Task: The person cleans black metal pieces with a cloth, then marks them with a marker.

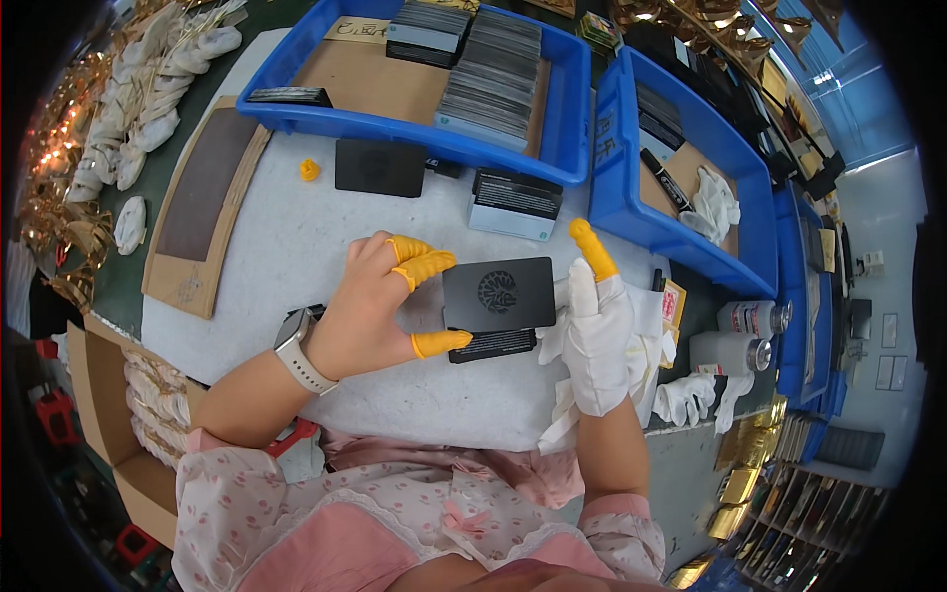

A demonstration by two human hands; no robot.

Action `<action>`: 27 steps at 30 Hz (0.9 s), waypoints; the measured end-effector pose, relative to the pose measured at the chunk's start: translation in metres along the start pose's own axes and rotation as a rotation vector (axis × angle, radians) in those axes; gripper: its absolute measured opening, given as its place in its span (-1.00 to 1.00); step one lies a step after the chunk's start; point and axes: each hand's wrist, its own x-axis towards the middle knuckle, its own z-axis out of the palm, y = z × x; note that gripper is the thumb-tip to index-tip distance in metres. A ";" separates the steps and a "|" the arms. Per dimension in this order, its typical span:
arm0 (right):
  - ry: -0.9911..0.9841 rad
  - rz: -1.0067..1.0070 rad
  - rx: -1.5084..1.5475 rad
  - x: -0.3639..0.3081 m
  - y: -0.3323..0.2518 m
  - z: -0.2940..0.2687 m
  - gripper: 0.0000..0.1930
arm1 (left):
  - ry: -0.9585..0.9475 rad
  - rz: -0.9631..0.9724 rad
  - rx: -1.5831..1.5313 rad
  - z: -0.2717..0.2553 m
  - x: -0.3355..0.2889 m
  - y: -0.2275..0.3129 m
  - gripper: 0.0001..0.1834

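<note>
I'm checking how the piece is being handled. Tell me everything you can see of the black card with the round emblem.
The black card is a flat, matte rectangle with rounded corners and a pale round emblem at its centre. It lies face up over the white table, partly covering a second dark card beneath. The left hand pinches its left edge with yellow-capped fingertips; the white-gloved right hand touches its right edge.

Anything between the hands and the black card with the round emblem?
Nothing visible. The left hand already pinches the black card at its left edge with yellow-capped fingertips. The white-gloved right hand sits against its right edge. A second dark card lies just under it.
</note>
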 end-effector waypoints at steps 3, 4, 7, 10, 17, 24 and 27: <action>0.009 0.020 -0.065 0.000 -0.001 0.000 -0.60 | 0.004 -0.002 0.008 0.000 0.000 -0.001 -0.31; 0.012 0.021 -0.062 0.000 0.000 0.001 -0.60 | 0.009 -0.001 0.010 0.000 -0.001 -0.002 -0.32; 0.043 -0.006 -0.095 0.002 0.004 0.000 -0.61 | -0.002 0.005 0.011 -0.001 0.000 -0.002 -0.33; 0.061 -0.060 -0.111 0.003 0.007 0.000 -0.62 | 0.000 0.009 0.004 0.000 0.000 -0.001 -0.32; 0.057 -0.047 -0.104 0.001 0.003 0.003 -0.63 | -0.013 0.001 0.022 0.000 -0.002 -0.002 -0.30; 0.044 -0.103 -0.104 0.004 0.010 -0.002 -0.61 | 0.034 0.072 0.030 0.000 -0.001 -0.003 -0.26; -0.029 -0.003 -0.043 0.000 0.003 -0.002 -0.58 | 0.048 0.101 0.042 0.000 -0.002 -0.005 -0.22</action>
